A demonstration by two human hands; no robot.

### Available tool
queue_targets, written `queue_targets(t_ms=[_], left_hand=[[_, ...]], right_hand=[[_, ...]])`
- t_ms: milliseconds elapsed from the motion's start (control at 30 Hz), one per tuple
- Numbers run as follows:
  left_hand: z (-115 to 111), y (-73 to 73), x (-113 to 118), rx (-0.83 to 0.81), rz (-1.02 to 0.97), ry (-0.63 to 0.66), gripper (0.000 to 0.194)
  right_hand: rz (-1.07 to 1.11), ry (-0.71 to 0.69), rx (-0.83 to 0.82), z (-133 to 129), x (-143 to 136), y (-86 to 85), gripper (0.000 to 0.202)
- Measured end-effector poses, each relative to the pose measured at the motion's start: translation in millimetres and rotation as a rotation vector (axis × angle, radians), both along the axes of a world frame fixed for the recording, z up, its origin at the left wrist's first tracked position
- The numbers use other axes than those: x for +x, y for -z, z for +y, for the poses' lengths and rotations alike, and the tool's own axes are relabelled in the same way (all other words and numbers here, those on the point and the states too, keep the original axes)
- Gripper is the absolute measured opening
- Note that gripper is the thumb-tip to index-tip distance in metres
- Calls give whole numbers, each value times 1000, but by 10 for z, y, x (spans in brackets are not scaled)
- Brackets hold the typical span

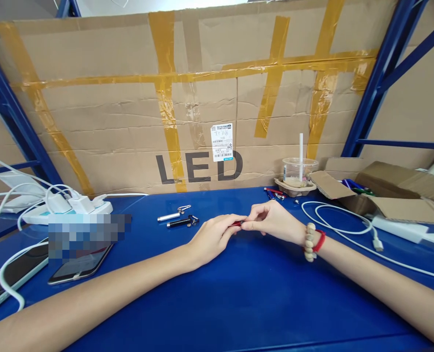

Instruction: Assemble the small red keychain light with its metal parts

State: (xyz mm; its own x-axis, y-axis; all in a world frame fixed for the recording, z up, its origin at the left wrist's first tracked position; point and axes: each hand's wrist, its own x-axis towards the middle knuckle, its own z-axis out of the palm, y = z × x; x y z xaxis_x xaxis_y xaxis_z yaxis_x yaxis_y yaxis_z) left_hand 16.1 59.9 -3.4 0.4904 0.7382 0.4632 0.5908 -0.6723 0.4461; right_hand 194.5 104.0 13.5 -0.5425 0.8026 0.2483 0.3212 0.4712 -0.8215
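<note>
My left hand [217, 237] is closed around a small red keychain flashlight [236, 224], mostly hidden by the fingers. At its right end, the thumb and fingertips of my right hand [266, 219] pinch together, and the two hands touch. What exactly the right fingertips grip is too small to see, but they meet at the tip of the red tube. To the left on the blue table [217, 303] lie a silver keychain flashlight [168, 217] and a black keychain flashlight [179, 223], each with a metal clasp at its right end.
Behind the right hand lies a pile of red and blue keychain flashlights [275, 193], near a lidded cup [299, 169] in a carrier. An opened cardboard box [411, 208] and a white cable [343, 230] are at right. Phones [81, 264] and a power strip [68, 211] lie left.
</note>
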Motion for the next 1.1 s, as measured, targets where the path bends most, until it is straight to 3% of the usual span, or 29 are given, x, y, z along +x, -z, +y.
queue_targets(t_ms=[267, 500, 733, 933, 1100], left_hand=[[-1, -2, 37, -38, -22, -77, 22], [19, 6, 21, -85, -26, -48, 21], [34, 7, 1, -158, -53, 10, 26], [39, -20, -13, -170, -5, 94, 26], [19, -39, -12, -184, 54, 80, 23]], right_hand=[[-69, 114, 414, 27, 46, 3, 26], [-20, -138, 607, 86, 88, -21, 20], [-133, -111, 934, 68, 167, -67, 17], [-115, -156, 936, 59, 176, -53, 20], [-144, -176, 855, 69, 177, -18, 20]])
